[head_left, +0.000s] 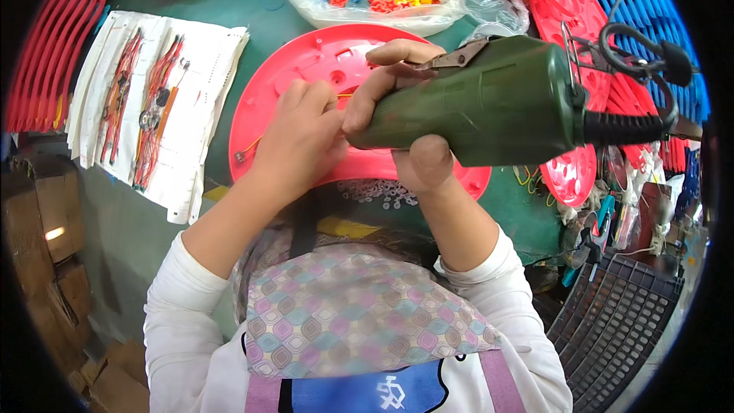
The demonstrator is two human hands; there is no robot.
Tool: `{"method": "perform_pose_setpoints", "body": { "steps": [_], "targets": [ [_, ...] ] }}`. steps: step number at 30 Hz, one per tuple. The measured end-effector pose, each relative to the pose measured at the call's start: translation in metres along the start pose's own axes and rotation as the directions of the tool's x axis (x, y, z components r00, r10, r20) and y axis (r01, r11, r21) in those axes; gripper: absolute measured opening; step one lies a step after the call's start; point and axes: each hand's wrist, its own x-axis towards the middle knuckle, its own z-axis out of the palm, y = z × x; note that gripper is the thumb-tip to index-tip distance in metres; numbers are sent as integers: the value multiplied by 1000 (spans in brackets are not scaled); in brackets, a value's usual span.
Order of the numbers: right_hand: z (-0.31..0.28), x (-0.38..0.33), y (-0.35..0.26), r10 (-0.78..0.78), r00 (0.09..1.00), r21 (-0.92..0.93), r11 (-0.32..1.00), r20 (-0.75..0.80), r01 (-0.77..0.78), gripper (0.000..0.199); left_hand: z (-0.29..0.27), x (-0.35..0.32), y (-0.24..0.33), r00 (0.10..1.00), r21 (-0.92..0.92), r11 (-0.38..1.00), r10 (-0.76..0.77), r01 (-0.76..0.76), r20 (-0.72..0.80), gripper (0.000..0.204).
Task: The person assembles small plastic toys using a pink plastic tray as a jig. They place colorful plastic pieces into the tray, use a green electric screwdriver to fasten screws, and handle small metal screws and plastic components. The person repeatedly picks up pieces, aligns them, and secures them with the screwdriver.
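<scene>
A round red plastic shell (pixel 256 99) lies on the green table in front of me. My right hand (pixel 413 107) is wrapped round a dark green electric screwdriver (pixel 482 99), its lever on top and its black cord end toward the right. The tool's tip is hidden behind my fingers, above the shell. Close against it, my left hand (pixel 302 130) is closed over the shell, its fingertips bent down; what they pinch is hidden. A thin wire with a small round end piece (pixel 240 157) runs out to the left of that hand.
Small white rings (pixel 378 192) lie at the near table edge. Wire bundles rest on white paper (pixel 195 84) at left. Behind the shell stands a plastic bag (pixel 306 4) of coloured star pieces. Red plates (pixel 46 53) are stacked far left, blue ones (pixel 634 8) far right.
</scene>
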Motion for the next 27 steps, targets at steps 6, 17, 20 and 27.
{"method": "perform_pose_setpoints", "body": {
  "steps": [6, 17, 20, 27],
  "targets": [
    [-14, -7, -8, -46, 989, 54, 997, -137, 54, 98, -10, 2, 1, 995, -4, 1000, 4, -4, 98, 19],
    [-151, 22, -52, -513, 644, -390, 856, -567, 339, 55, 6, 125, 35, 935, -189, 927, 344, -323, 92, 11],
    [-157, 24, -43, -474, 650, -423, 871, -594, 248, 50, 62, 181, 41, 912, -226, 906, 391, -358, 122, 12],
    [-173, 23, -33, -461, 669, -350, 885, -582, 305, 46, 112, 220, 67, 737, -56, 960, 247, -274, 629, 15]
  ]
}}
